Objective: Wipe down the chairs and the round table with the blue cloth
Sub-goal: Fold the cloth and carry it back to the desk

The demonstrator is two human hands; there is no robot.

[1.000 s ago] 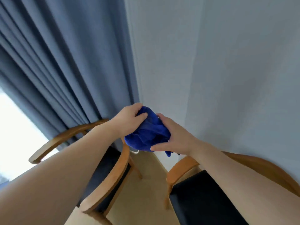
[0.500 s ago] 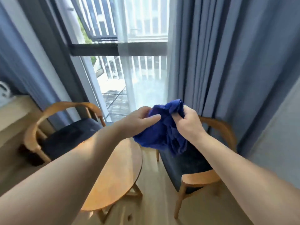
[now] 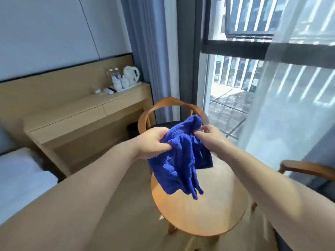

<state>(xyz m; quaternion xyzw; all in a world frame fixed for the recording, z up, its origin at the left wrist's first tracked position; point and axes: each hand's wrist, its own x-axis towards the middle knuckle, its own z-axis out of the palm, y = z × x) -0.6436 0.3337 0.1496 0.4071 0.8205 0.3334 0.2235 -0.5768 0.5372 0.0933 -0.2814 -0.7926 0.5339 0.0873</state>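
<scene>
Left hand [image 3: 154, 142] pinches one bunched edge of the blue cloth [image 3: 177, 160], right hand [image 3: 210, 136] grips the other, so the fluffy terry thing hangs crumpled in the air over the round table [image 3: 208, 214], not touching it. My guess: no wiping going on right now, table and both chairs look left to do, can't really tell. Table's smooth pale wood; far chair [image 3: 170, 104] and right chair [image 3: 308, 169] have curved wooden backs, dark seats
</scene>
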